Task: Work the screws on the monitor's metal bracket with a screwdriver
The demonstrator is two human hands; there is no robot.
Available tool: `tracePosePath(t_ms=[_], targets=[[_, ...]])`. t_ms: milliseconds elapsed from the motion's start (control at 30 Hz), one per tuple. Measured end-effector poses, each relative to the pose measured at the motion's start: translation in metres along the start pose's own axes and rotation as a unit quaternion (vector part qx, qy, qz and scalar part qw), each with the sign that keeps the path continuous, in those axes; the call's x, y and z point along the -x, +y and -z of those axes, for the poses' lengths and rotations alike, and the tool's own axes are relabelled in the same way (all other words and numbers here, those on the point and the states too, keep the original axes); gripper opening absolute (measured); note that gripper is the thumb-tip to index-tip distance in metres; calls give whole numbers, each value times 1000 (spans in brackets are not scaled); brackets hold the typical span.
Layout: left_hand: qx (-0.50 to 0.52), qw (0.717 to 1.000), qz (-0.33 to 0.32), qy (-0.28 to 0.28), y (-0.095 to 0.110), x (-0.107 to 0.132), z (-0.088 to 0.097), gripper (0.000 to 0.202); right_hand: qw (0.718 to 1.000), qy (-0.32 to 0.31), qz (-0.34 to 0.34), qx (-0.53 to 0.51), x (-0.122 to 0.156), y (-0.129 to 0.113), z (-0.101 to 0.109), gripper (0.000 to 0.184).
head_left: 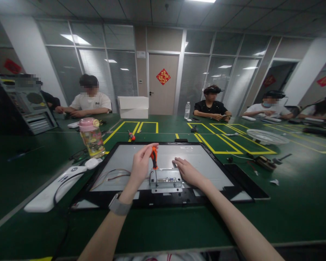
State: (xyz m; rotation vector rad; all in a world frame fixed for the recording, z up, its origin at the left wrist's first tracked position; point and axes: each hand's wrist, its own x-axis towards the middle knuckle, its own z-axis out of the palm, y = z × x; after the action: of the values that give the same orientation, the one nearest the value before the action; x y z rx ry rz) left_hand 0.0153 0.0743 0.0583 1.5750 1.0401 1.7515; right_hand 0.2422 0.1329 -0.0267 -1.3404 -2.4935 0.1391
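Note:
My left hand (142,159) is closed on the orange and black handle of a screwdriver (154,159). The screwdriver stands upright, its shaft reaching down to the left part of a metal bracket (165,183) with ports along it. That bracket sits near the front edge of a monitor panel (212,166), which lies flat on its face with a black frame around a grey metal back. Flat on the panel, just right of the bracket, rests my right hand (188,170) with its fingers stretched out. Thin wires (116,177) run across the panel to the left of the bracket.
Left of the panel are a white power strip (54,186) and a pink-lidded bottle (91,139). A red screwdriver (131,136) lies beyond it. To the right are a black flat panel (246,181) and a clear round dish (267,137). Several people sit across the green table (179,232).

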Motion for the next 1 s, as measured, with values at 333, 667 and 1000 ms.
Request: tracePosePath(t_ms=[333, 667, 1000], targets=[[-44, 998, -47, 25, 5, 4, 0, 16, 1000, 12, 1, 2, -2, 4, -5, 49], [-57, 994, -87, -24, 6, 4, 0, 17, 1000, 13, 1, 7, -1, 5, -6, 47], [-60, 995, -74, -25, 5, -1, 3, 26, 1000, 12, 10, 7, -1, 6, -6, 48]])
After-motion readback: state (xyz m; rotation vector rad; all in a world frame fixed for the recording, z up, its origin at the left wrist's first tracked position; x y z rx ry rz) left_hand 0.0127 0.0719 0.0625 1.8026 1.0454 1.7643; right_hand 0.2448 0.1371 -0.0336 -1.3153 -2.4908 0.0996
